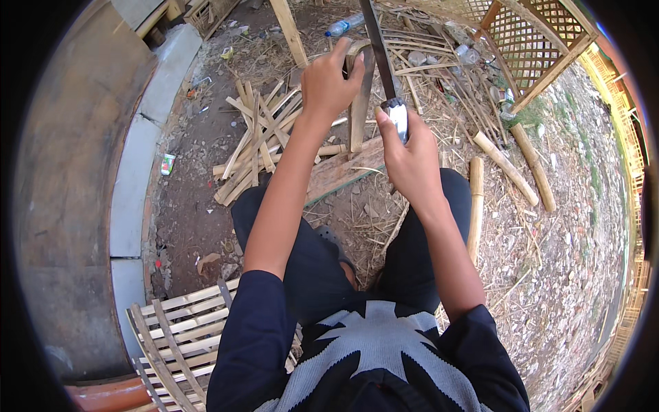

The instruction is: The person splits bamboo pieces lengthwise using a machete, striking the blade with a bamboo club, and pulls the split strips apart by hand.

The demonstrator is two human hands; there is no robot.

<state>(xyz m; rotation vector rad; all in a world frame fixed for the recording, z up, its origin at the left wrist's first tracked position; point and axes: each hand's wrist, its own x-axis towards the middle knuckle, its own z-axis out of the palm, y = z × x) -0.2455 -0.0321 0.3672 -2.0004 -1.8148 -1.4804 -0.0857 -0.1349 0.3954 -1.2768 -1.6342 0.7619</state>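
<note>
My right hand (414, 156) is closed around the pale, shiny wrapped handle (397, 118) of a machete, thumb along its side. The long dark blade of the machete (379, 51) points away from me and slightly left. My left hand (331, 81) is closed, fingers and thumb pinching the upper part of a flat split piece of bamboo (360, 113). This piece stands close to the left of the blade, its lower end over a wooden plank (343, 170) on the ground in front of my knees. Whether blade and bamboo touch, I cannot tell.
Split bamboo strips (259, 141) lie heaped left of the plank. Round bamboo lengths (506, 168) lie to the right. A slatted bamboo panel (182, 336) is at lower left, a lattice frame (532, 51) at upper right. Beyond my hands are a wooden post (289, 33) and a plastic bottle (344, 25).
</note>
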